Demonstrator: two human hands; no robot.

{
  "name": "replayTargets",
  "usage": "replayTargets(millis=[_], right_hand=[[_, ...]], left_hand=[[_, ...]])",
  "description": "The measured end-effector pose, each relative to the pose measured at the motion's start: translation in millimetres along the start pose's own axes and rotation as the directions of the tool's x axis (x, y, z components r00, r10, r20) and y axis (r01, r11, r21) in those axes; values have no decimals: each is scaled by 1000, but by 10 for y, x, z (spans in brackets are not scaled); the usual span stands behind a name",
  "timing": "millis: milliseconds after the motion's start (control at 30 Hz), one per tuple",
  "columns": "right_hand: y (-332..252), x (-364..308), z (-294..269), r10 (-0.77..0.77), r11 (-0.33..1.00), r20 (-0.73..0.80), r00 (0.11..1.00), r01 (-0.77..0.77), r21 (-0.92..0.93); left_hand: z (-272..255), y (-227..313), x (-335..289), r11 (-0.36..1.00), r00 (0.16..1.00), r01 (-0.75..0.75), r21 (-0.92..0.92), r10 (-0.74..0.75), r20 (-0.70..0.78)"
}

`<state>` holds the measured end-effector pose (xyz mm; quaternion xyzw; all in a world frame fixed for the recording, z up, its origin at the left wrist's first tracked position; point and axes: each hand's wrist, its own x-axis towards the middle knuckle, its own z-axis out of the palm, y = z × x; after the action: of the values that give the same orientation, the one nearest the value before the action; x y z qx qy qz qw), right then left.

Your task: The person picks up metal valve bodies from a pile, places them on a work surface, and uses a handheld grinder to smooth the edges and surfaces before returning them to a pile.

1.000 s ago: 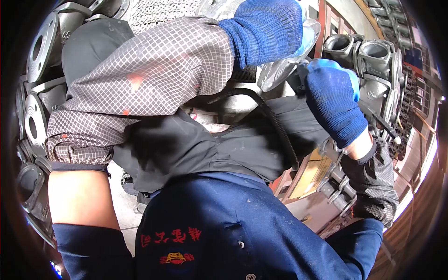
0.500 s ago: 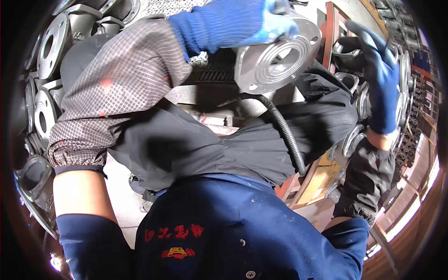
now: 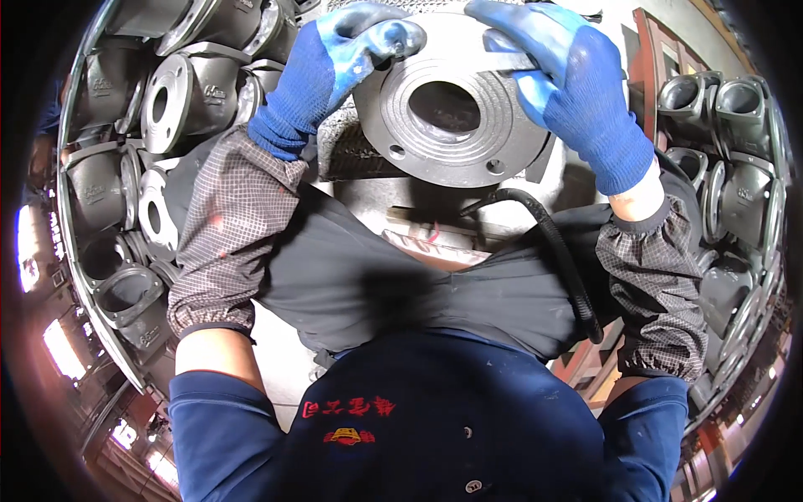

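A grey metal flanged valve body point(image 3: 456, 163) is held up before me over the gap between my knees. Its round flange faces me, with concentric rings around a wide bore and bolt holes near the rim. My left hand point(image 3: 360, 50), in a blue coated glove, is closed on its upper left edge. The other side is gripped by my right hand point(image 3: 556, 79), gloved alike, its fingers bent over the top. Beside the right fingers shows a flat grey strip point(image 3: 506, 62); I cannot tell whether it is part of the casting. The casting's far side is hidden.
Similar grey castings point(image 3: 209, 96) are stacked on the left, and more castings point(image 3: 744, 197) on the right. A black ribbed hose point(image 3: 556, 243) curves over my right thigh. Below the casting lies a dark grating point(image 3: 360, 155). A reddish-brown frame point(image 3: 652, 75) stands at the upper right.
My right hand, open and off to the right before, has come in and closed on the valve body. The flange has turned to face me more fully, and my left hand has shifted its hold.
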<state>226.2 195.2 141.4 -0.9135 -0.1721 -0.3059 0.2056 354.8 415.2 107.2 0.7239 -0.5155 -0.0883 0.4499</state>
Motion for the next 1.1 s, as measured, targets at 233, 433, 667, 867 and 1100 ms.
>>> replayTargets(millis=[233,433,667,867,1100], right_hand=[[218,-12,178,140,976,6,990,-139,168],[416,-96,545,450,859,91,888,-459,228],[506,-122,574,510,684,242,825,-560,467],[393,-632,206,825,241,299,479,-778,581],[-208,-712,324,754,-125,588,292,-815,565]], left_hand=[[73,506,-232,936,893,293,196,-195,-405],[820,839,-118,882,990,84,464,-22,-137],[528,599,19,783,963,-116,610,-61,262],[305,636,-86,803,984,15,596,-118,134],[558,645,-82,827,908,13,562,-245,339]])
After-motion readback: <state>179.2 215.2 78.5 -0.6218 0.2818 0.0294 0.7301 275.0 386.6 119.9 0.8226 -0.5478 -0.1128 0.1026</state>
